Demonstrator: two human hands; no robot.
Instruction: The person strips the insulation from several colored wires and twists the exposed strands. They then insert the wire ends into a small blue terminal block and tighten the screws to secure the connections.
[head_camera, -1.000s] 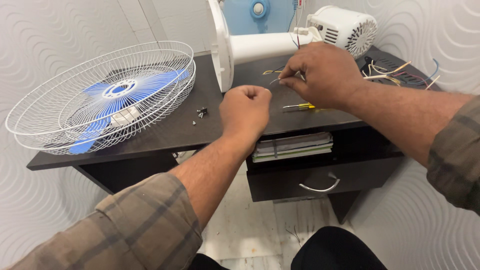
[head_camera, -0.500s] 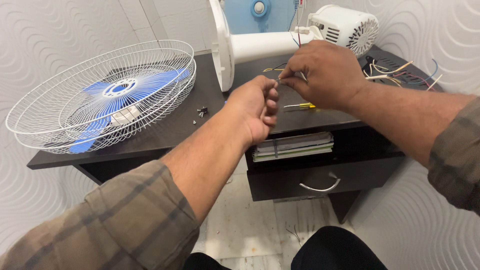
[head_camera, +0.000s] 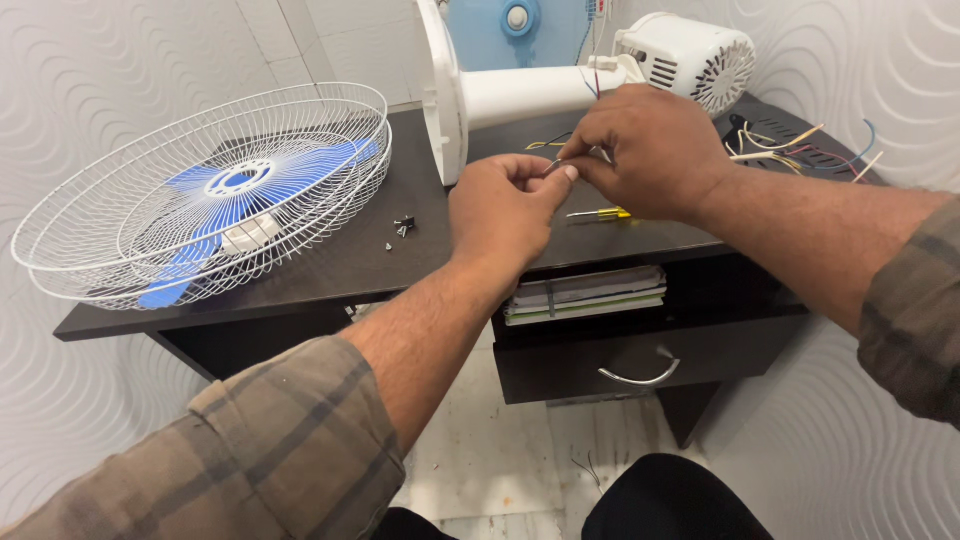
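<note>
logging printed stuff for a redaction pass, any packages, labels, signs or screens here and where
No packages, labels, signs or screens can be made out.
Nearest to printed matter: a stack of papers on the shelf under the dark desk, flat, white with green and dark edges; any print is too small to tell.
The white fan motor at the desk's back shows no visible label.

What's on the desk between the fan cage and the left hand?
In the head view, a few small dark screws lie on the dark desktop between the white wire fan cage and the left hand. Otherwise that stretch is bare.
</note>
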